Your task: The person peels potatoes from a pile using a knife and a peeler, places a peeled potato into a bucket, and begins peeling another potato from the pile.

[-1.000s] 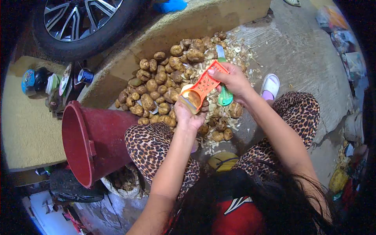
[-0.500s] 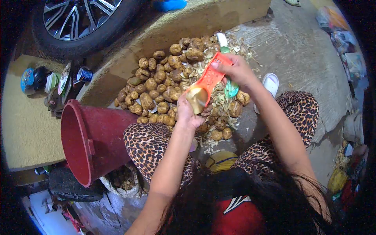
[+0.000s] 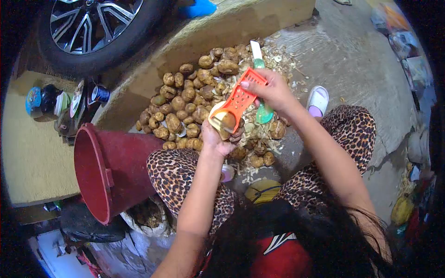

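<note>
My left hand point(image 3: 219, 142) is closed around a pale, peeled-looking potato point(image 3: 216, 110), holding it in front of my knees. In my right hand point(image 3: 274, 91) is an orange plastic peeler point(image 3: 242, 98) with rows of holes, its wide looped end lying over the potato. The same hand also grips a knife point(image 3: 264, 113) with a green handle, whose whitish blade point(image 3: 256, 49) points away from me. Behind and beneath the hands lies a heap of brown unpeeled potatoes point(image 3: 178, 103), with peel scraps point(image 3: 278, 60) scattered to its right.
A red bucket point(image 3: 125, 160) lies on its side at the left, by my leg. Behind the heap runs a low concrete ledge point(image 3: 269, 21), with a car wheel point(image 3: 88, 28) beyond it. A sack point(image 3: 148, 217) sits below the bucket. Bags point(image 3: 401, 46) line the right side.
The peeler has moved down and left over the potato, and my right hand has shifted left with it. The potato has moved slightly left and up. The knife now stands more upright.
</note>
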{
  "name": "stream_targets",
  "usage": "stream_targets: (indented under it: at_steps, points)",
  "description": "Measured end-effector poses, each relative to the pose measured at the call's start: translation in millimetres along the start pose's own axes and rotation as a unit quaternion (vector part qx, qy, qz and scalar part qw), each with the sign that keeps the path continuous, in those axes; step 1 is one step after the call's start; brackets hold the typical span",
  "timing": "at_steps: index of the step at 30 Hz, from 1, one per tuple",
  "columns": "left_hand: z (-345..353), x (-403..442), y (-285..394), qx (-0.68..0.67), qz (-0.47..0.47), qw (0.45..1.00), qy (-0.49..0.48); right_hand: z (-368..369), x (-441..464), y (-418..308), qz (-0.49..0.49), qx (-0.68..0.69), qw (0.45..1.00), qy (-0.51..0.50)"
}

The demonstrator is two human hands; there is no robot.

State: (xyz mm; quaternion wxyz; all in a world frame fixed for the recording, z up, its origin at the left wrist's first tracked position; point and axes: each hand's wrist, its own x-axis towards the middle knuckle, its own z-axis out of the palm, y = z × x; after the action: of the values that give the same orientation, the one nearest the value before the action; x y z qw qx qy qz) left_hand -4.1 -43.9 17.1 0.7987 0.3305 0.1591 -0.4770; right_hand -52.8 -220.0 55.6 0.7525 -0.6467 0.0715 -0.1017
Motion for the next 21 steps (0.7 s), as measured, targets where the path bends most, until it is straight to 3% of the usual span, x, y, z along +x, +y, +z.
stream_targets:
  at_steps: [2, 3, 6, 9, 10, 13, 16, 20, 21]
  points:
    - [-7.6, -2.7, 3.5, -0.079, -0.084, 0.989, -0.097, -21.1, 10.2, 5.4, -0.02, -0.089, 0.989, 0.115]
    - [-7.5, -6.5, 4.5, -0.068, -0.068, 0.988, -0.118, -32.7, 15.3, 7.9, -0.03, -0.131, 0.976, 0.172]
    - [-12.5, -8.5, 9.0, -0.061, -0.041, 0.98, -0.183, -63.0, 24.1, 7.7, -0.04, -0.032, 0.985, 0.164]
    - [-15.0, 0.6, 6.8, -0.103, -0.016, 0.988, -0.115, -45.7, 21.2, 9.6, -0.036, -0.038, 0.993, 0.11]
    - [-11.4, -1.4, 5.1, -0.095, -0.013, 0.988, -0.121, -36.8, 13.8, -2.2, -0.016, -0.023, 0.995, 0.098]
    - [-9.5, 2.0, -2.0, -0.007, 0.065, 0.998, 0.001, -34.2, 15.6, -1.0, -0.027, -0.069, 0.993, 0.09]
    - [-17.4, 10.1, -2.6, 0.015, 0.045, 0.999, 0.015, -30.8, 12.4, 0.8, -0.036, -0.105, 0.991, 0.07]
    - [-18.1, 6.8, 6.9, 0.062, 0.037, 0.993, -0.093, -37.1, 16.4, 10.7, -0.078, -0.152, 0.981, 0.089]
    - [-10.8, 4.6, 7.9, 0.066, 0.047, 0.994, -0.08, -38.3, 17.3, 11.1, -0.088, -0.162, 0.979, 0.091]
